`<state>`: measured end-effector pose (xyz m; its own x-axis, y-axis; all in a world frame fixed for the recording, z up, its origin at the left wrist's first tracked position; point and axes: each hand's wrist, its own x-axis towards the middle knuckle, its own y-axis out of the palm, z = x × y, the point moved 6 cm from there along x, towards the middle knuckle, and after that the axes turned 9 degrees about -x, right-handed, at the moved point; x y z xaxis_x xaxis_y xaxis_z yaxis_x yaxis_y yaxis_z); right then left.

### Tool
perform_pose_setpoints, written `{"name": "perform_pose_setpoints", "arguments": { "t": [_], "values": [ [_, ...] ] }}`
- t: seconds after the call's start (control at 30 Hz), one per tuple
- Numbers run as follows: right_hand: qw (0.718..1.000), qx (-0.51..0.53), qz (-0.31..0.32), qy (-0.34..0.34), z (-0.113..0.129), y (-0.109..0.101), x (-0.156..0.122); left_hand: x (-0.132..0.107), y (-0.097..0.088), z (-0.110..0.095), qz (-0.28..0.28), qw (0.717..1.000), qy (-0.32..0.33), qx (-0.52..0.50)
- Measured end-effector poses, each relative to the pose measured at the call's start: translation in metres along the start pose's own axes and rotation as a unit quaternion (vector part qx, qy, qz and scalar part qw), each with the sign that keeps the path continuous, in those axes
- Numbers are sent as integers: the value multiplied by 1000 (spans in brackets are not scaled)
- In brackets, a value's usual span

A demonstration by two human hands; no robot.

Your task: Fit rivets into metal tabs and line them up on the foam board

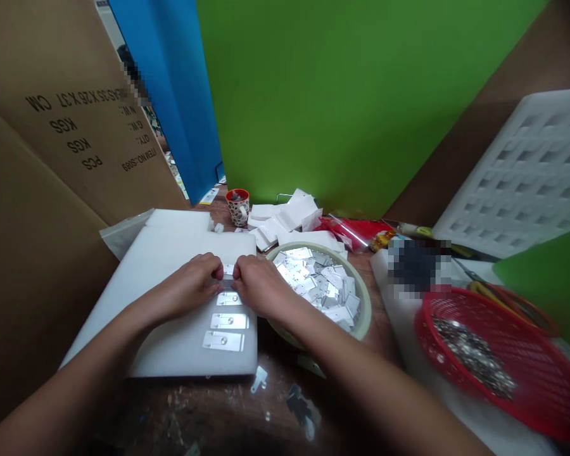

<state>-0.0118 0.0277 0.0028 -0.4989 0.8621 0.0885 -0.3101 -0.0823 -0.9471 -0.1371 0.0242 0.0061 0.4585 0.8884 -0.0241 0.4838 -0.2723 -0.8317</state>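
Observation:
My left hand [203, 273] and my right hand [257, 282] meet over a white foam block [166, 278], fingers closed. Between their fingertips they grip a small flat metal plate [225, 285], one end in each hand. Below it, several similar silver metal plates [229, 321] lie in a column along the block's right side, each with a round part on it. Another plate shows partly just beyond my fingers. Beside my right forearm, a pale round basin [365, 297] holds a heap of loose metal plates [313, 282], partly hidden by the arm.
A red plastic basket [541, 354] of small shiny metal parts stands at the right, with scissors [508, 304] behind it. A patterned cup [238, 208] and white paper pieces [285, 218] sit at the back. A cardboard box [76, 158] and green panel [337, 95] enclose the workplace.

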Motion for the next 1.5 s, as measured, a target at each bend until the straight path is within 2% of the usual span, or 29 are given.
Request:
{"name": "perform_pose_setpoints", "arguments": {
  "t": [0.4, 0.67, 0.8, 0.9, 1.0, 1.07, 1.13, 1.23, 1.27, 1.37, 1.5],
  "values": [
    [999, 8, -38, 7, -1, 1, -2, -2, -1, -2, -14, 1000, 1, -3],
    [996, 74, -50, 26, -10, 4, -1, -1, 0, 0, -9, 1000, -5, -1],
    [993, 102, -62, 18, -10, -1, -11, -2, -1, 7, -11, 1000, -5, 13],
    [983, 154, -96, 11, -27, -20, -29, -12, -8, 3, -55, 998, 1, 40],
    [983, 120, -118, 78, -73, -38, -58, -33, -8, -23, -118, 992, 15, 29],
    [983, 40, -100, 148, -112, -42, -81, -45, 7, -54, -114, 992, 38, -31],
    [978, -8, -83, 189, -142, -41, -103, -51, 36, -90, -63, 990, 67, -106],
    [969, -58, -78, 229, -166, -38, -126, -45, 90, -134, 61, 973, 77, -211],
    [965, -73, -80, 238, -168, -37, -129, -40, 104, -143, 80, 965, 74, -240],
    [958, -102, -83, 253, -166, -35, -129, -26, 133, -154, 103, 949, 67, -290],
    [959, -110, -86, 247, -160, -31, -111, -17, 149, -152, 87, 940, 46, -328]
  ]
}}
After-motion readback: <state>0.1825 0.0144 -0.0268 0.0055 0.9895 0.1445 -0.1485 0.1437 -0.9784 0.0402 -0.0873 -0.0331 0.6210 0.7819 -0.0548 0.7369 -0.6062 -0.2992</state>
